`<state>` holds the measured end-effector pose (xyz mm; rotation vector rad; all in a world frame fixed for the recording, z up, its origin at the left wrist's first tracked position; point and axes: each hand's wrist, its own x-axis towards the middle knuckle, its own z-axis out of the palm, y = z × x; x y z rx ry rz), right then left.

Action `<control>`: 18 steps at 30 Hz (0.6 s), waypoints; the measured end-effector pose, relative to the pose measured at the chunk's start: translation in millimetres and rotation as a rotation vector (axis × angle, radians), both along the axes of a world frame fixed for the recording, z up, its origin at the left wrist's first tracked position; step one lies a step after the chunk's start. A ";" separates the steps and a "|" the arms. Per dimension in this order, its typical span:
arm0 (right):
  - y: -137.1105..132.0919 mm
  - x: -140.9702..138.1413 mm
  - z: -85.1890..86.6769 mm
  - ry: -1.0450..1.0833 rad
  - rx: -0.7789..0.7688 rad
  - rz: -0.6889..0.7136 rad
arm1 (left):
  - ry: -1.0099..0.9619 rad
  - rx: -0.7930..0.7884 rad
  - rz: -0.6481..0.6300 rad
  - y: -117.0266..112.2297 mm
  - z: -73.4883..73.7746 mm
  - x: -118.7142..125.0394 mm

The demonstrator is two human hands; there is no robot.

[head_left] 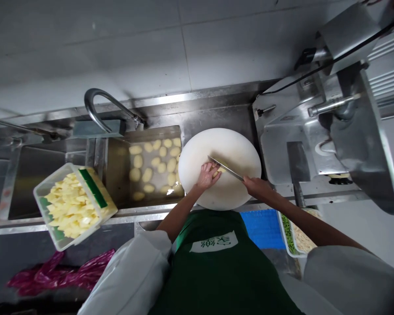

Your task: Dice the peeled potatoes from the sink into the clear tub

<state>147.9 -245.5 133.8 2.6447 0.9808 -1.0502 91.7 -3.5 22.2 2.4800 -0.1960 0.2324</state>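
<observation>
A round white cutting board [230, 148] lies on the steel counter in front of me. My left hand [207, 174] is curled over a pale yellow potato piece [220, 166] near the board's middle. My right hand [255, 185] grips the handle of a knife [225, 167], whose blade slants up to the left and rests against the potato beside my left fingers.
A sink [118, 166] left of the board holds water and several peeled potatoes [154, 166], under a curved tap [98, 105]. A clear tub [44, 188] of cut potato sits on the sink's front edge. A steel slicing machine [341, 118] stands right; a cleaver [297, 170] lies beside it.
</observation>
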 end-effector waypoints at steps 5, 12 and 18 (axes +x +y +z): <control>-13.8 -4.8 12.0 -0.038 0.072 -0.076 | 0.005 -0.007 0.003 5.6 8.6 -3.8; -53.7 -27.3 4.6 -0.088 0.046 -0.410 | 0.148 -0.048 -0.397 30.6 29.1 47.5; -50.2 -63.7 -8.7 -0.016 0.005 -0.503 | 0.183 -0.114 -0.434 19.1 17.0 67.2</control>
